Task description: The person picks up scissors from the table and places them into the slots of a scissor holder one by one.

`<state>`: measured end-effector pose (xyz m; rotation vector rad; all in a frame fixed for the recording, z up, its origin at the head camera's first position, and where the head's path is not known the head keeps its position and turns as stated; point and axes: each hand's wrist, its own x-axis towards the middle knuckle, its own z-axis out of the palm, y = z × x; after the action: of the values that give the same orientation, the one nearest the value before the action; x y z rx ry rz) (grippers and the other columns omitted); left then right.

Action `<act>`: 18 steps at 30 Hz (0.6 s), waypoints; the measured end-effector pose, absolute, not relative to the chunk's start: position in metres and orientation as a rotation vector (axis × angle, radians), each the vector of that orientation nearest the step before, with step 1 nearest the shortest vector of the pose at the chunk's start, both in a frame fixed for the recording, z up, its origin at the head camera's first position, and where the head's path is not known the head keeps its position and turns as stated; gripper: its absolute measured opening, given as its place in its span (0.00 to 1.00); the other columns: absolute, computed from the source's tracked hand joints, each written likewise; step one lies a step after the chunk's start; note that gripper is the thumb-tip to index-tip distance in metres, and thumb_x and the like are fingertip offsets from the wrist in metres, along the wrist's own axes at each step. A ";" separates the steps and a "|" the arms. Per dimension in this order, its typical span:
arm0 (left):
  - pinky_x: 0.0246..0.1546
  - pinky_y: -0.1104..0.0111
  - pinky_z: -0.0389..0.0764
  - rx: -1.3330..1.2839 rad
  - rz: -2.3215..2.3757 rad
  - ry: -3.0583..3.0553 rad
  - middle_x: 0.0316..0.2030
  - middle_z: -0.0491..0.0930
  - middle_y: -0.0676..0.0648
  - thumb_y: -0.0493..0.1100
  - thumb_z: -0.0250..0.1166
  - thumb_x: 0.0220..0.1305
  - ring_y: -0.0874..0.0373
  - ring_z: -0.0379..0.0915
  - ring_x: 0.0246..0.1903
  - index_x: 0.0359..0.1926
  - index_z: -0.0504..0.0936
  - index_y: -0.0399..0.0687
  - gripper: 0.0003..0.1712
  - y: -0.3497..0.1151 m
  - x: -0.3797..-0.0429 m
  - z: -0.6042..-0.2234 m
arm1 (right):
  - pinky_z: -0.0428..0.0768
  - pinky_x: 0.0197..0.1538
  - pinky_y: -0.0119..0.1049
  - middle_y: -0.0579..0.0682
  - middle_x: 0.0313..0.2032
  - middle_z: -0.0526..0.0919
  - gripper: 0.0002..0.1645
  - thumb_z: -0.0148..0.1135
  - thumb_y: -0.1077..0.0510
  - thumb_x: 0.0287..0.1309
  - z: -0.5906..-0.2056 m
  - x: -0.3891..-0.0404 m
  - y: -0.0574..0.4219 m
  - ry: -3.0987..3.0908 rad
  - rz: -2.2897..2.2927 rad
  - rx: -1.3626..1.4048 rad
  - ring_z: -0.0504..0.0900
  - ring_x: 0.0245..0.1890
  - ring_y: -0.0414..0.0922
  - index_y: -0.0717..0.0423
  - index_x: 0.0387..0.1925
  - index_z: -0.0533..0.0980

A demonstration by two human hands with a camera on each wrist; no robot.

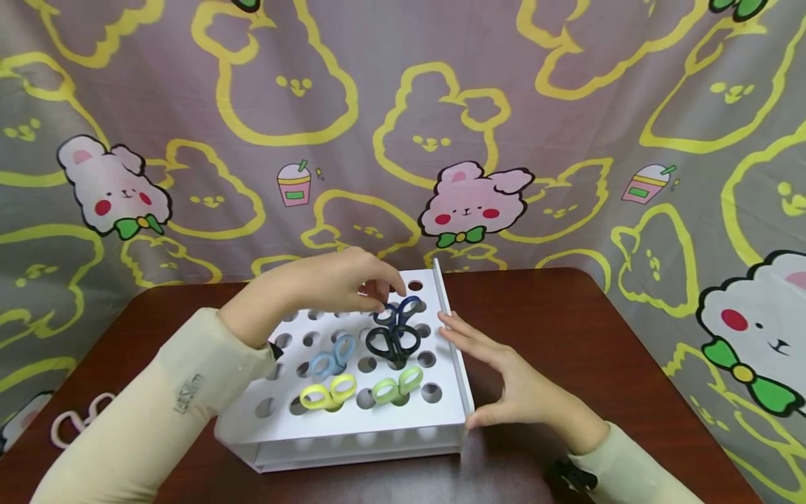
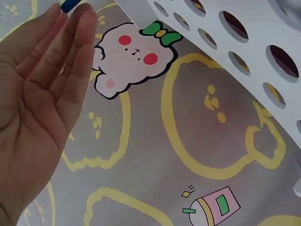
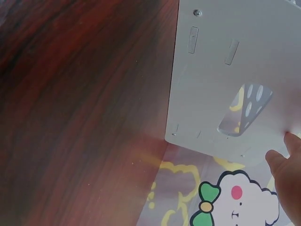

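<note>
My left hand (image 1: 343,283) pinches a handle loop of the dark blue scissors (image 1: 412,305) between thumb and fingertips. These scissors stand in the back part of a white rack (image 1: 277,423) whose top is full of round holes. In the left wrist view, a bit of the blue handle (image 2: 70,4) shows at the fingertips. Black scissors (image 1: 409,341) stand just in front. Light blue scissors (image 1: 322,365), yellow scissors (image 1: 313,397) and green scissors (image 1: 385,389) also sit in holes, handles up. My right hand (image 1: 513,381) rests on the rack's right side panel (image 3: 211,94), fingers spread.
White-handled scissors (image 1: 82,423) lie on the brown table (image 1: 567,336) at the left, partly behind my left sleeve. A patterned curtain (image 1: 378,105) hangs behind the table. The rack's side panel has a slot cut in it.
</note>
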<state>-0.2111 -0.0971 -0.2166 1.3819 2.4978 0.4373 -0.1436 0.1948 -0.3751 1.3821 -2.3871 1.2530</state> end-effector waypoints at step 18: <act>0.49 0.59 0.81 1.355 0.465 2.646 0.42 0.85 0.55 0.38 0.66 0.64 0.60 0.82 0.43 0.52 0.84 0.51 0.15 -0.138 -0.201 -0.208 | 0.51 0.75 0.32 0.58 0.77 0.56 0.64 0.63 0.22 0.46 -0.378 -0.143 0.194 -2.407 1.238 1.374 0.48 0.79 0.56 0.58 0.74 0.61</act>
<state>-0.2008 -0.1377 -0.2079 1.3554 2.6464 0.4653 -0.1430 0.1945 -0.3775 1.3743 -2.4073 1.2380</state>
